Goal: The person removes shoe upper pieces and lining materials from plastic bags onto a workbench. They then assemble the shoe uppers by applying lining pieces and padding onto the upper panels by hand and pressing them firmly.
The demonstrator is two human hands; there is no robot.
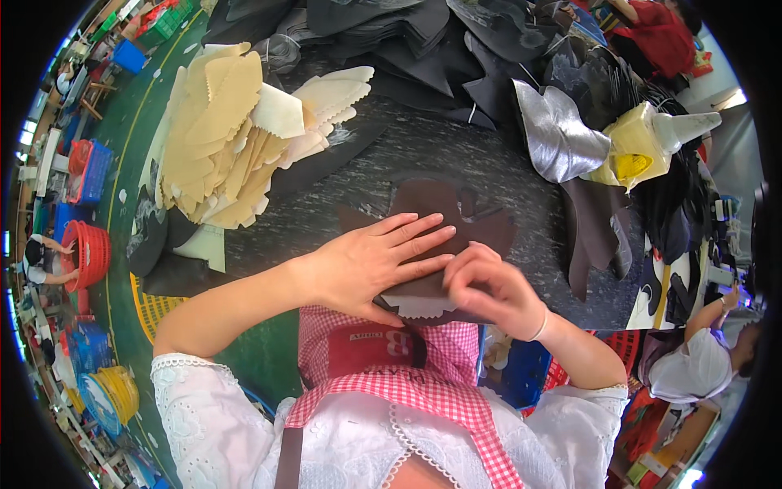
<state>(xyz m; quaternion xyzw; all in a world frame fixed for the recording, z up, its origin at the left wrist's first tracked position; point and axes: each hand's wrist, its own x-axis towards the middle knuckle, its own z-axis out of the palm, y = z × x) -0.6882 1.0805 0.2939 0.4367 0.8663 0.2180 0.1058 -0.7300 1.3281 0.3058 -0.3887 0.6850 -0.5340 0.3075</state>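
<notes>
A dark brown cut leather-like piece (428, 198) lies on the dark tabletop close in front of me, its outline winged at both sides. My left hand (379, 261) is spread flat over it, fingers stretched to the right, pressing on it. At the piece's near edge shows a pale lining piece (419, 306) with a zigzag-cut border, partly under my left hand. My right hand (493, 289) is curled at the right side of the brown piece, beside my left fingertips. Its fingers are bent in toward the thumb; whatever they may hold is hidden.
Tan zigzag-edged pieces (216, 138) are heaped at the left. Stacks of black cut pieces (383, 28) fill the far side. At the right stand a yellowish glue bottle (631, 155), a silvery curved piece (562, 134) and a brown strip (586, 228). Co-workers sit beyond the table.
</notes>
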